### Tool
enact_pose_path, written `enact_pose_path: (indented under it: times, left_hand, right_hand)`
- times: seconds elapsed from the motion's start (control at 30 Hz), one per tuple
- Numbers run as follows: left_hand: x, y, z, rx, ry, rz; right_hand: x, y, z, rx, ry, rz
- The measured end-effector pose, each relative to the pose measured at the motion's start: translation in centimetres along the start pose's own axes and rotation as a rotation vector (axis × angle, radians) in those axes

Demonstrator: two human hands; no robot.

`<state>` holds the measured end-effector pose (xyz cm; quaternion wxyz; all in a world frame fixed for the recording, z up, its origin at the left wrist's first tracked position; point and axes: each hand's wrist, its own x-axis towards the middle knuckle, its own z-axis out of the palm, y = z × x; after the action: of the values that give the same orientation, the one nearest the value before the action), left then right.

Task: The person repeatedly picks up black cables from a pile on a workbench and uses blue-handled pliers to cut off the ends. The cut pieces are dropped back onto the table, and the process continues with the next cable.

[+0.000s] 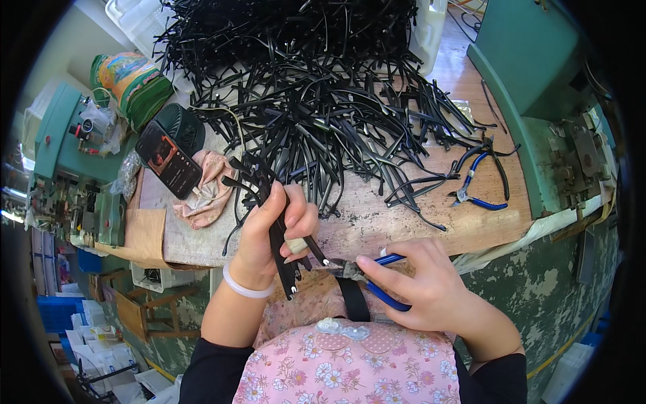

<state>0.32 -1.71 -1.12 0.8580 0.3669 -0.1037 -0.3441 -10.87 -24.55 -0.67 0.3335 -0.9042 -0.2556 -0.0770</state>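
We see the left hand (269,232) raised upright at the tabletop's (397,225) near edge, fingers clenched around a bundle of black strips (277,236). The right hand (420,283), palm down, grasps blue-handled pliers (367,276); their tip touches one strip just right of the left fingers.

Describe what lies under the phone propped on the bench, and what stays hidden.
The phone leans on a dark green ribbed object, its lower end over a pink cloth. The bench surface beneath it is covered, so unseen.
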Motion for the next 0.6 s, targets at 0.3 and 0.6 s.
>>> enact_pose_path:
  times: [0.3,0.6]
  left_hand:
    - [-0.3,-0.1,0.1,-0.078,-0.188,-0.007]
    - [-2.7,-3.5,3.2,0.514,0.026,0.886]
  right_hand:
    - [0.4,0.0,-0.6,-0.101,-0.029,-0.077]
    - [0.3,-0.1,-1.7,0.142,-0.061,0.037]
